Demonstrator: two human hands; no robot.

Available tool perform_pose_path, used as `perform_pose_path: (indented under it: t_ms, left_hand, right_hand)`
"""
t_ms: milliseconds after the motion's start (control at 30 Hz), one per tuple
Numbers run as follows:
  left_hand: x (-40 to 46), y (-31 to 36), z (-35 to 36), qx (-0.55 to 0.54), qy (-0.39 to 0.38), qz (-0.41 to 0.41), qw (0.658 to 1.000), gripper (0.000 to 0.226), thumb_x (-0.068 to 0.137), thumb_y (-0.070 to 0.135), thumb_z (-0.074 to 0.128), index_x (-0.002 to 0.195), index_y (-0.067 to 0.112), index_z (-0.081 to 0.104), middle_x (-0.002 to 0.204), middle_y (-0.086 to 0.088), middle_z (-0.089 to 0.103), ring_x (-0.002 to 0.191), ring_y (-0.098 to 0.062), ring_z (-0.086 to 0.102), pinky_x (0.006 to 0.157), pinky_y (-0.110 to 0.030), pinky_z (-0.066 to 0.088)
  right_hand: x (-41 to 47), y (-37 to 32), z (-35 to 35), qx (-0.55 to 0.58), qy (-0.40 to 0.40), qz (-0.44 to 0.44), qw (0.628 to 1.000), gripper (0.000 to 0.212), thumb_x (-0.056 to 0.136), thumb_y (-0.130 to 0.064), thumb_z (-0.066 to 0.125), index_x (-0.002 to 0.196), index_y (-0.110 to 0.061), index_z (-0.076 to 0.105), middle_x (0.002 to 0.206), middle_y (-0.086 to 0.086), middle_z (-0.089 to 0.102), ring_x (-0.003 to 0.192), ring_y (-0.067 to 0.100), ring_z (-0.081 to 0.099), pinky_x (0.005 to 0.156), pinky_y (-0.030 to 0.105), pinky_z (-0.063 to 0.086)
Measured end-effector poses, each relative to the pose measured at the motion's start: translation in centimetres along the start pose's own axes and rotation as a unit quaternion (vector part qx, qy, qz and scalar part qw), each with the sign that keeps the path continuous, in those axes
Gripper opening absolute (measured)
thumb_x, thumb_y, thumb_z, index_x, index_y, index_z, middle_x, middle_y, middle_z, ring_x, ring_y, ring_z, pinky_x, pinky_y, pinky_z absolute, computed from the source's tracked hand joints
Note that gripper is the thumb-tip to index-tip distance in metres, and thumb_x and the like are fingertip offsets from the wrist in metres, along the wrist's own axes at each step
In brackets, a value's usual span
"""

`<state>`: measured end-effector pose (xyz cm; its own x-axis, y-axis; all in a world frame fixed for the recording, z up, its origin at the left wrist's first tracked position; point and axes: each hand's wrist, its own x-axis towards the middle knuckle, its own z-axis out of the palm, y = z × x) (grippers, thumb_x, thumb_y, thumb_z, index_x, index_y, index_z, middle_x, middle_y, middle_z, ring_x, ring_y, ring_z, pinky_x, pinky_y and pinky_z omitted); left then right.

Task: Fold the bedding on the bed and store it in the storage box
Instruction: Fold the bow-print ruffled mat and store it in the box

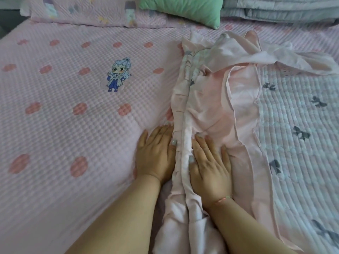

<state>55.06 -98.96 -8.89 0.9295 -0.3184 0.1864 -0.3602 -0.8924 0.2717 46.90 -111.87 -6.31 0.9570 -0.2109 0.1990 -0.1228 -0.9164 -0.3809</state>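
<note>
Apparently mid-fold, the bunched pale-pink frilled quilted coverlet (201, 110) was pressed flat under both open-fingered hands, left hand (156, 153) and right hand (209, 165); smoothing its ruffled edge, then folding over, was judged next.

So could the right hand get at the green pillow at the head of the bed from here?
Probably not without leaning in: the right hand lies flat on the bunched pink sheet, and the green pillow sits far up the bed, though nothing blocks the way.
</note>
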Motion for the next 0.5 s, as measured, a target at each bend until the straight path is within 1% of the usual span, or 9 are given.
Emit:
perform_pose_path:
  t_ms: [67, 167, 200, 267, 333, 400, 467, 500]
  left_hand:
    - [0.1, 0.2, -0.1, -0.003, 0.009, 0.003, 1.0, 0.058, 0.096, 0.04, 0.015, 0.135, 0.02, 0.053, 0.139, 0.004, 0.055, 0.132, -0.013, 0.045, 0.115, -0.045, 0.025]
    - [0.1, 0.4, -0.5, -0.035, 0.038, 0.008, 0.999, 0.059, 0.094, 0.04, 0.015, 0.133, 0.018, 0.055, 0.134, 0.002, 0.059, 0.128, -0.015, 0.049, 0.113, -0.046, 0.028]
    - [0.1, 0.4, -0.6, -0.06, 0.045, 0.007, 0.997, 0.061, 0.094, 0.04, 0.014, 0.133, 0.017, 0.055, 0.133, 0.0, 0.06, 0.126, -0.017, 0.051, 0.113, -0.046, 0.027]
    - [-0.2, 0.5, -1.2, -0.132, 0.037, -0.017, 0.99, 0.067, 0.092, 0.045, 0.011, 0.139, 0.017, 0.049, 0.139, -0.002, 0.055, 0.131, -0.019, 0.047, 0.116, -0.043, 0.022]
    - [-1.4, 0.7, -1.6, -0.249, 0.003, -0.074, 0.966, 0.069, 0.091, 0.053, 0.011, 0.147, 0.023, 0.037, 0.148, 0.0, 0.045, 0.138, -0.02, 0.038, 0.118, -0.042, 0.02]
    - [-3.3, 1.1, -2.7, -0.336, -0.035, -0.123, 0.933, 0.069, 0.089, 0.059, 0.012, 0.15, 0.03, 0.03, 0.152, 0.004, 0.04, 0.141, -0.018, 0.033, 0.119, -0.041, 0.02]
    - [-6.1, 1.6, -3.4, -0.374, -0.068, -0.134, 0.915, 0.06, 0.098, 0.056, 0.017, 0.149, 0.029, 0.031, 0.152, 0.005, 0.039, 0.14, -0.015, 0.034, 0.118, -0.034, 0.019]
    - [-7.3, 1.9, -3.7, -0.4, -0.086, -0.137, 0.902, 0.058, 0.099, 0.056, 0.021, 0.149, 0.028, 0.033, 0.152, 0.005, 0.039, 0.139, -0.014, 0.035, 0.118, -0.032, 0.02]
  right_hand:
    - [0.2, 0.2, 0.3, 0.013, -0.009, 0.003, 1.0, 0.055, 0.09, -0.038, 0.025, 0.134, -0.02, 0.053, 0.141, -0.003, 0.051, 0.135, 0.019, 0.04, 0.108, 0.04, 0.015]
    - [0.4, 0.4, 0.2, 0.064, -0.05, 0.011, 0.997, 0.072, 0.085, -0.05, 0.003, 0.143, -0.028, 0.04, 0.151, -0.013, 0.034, 0.144, 0.012, 0.02, 0.114, 0.038, 0.005]
    - [0.5, 0.6, 0.2, 0.068, -0.052, 0.01, 0.996, 0.076, 0.082, -0.052, -0.001, 0.144, -0.03, 0.037, 0.153, -0.015, 0.03, 0.145, 0.01, 0.016, 0.114, 0.038, 0.004]
    - [0.8, 0.7, 0.2, 0.075, -0.056, 0.003, 0.996, 0.08, 0.079, -0.054, -0.005, 0.144, -0.032, 0.035, 0.153, -0.017, 0.028, 0.144, 0.008, 0.015, 0.115, 0.039, 0.005]
    - [0.9, 1.0, 0.0, 0.11, -0.064, 0.007, 0.992, 0.082, 0.076, -0.057, -0.004, 0.144, -0.033, 0.036, 0.152, -0.017, 0.029, 0.143, 0.007, 0.017, 0.116, 0.041, 0.007]
    - [1.3, 1.2, -0.4, 0.173, -0.099, 0.023, 0.98, 0.084, 0.074, -0.06, 0.0, 0.145, -0.032, 0.035, 0.152, -0.015, 0.03, 0.143, 0.007, 0.017, 0.117, 0.043, 0.007]
    - [1.1, 1.0, -1.7, 0.228, -0.146, 0.05, 0.962, 0.077, 0.081, -0.058, 0.012, 0.145, -0.022, 0.038, 0.152, -0.005, 0.034, 0.142, 0.013, 0.022, 0.118, 0.044, 0.011]
    - [0.8, 0.8, -2.7, 0.267, -0.161, 0.084, 0.946, 0.071, 0.086, -0.054, 0.022, 0.142, -0.015, 0.043, 0.148, 0.003, 0.041, 0.139, 0.019, 0.03, 0.117, 0.045, 0.017]
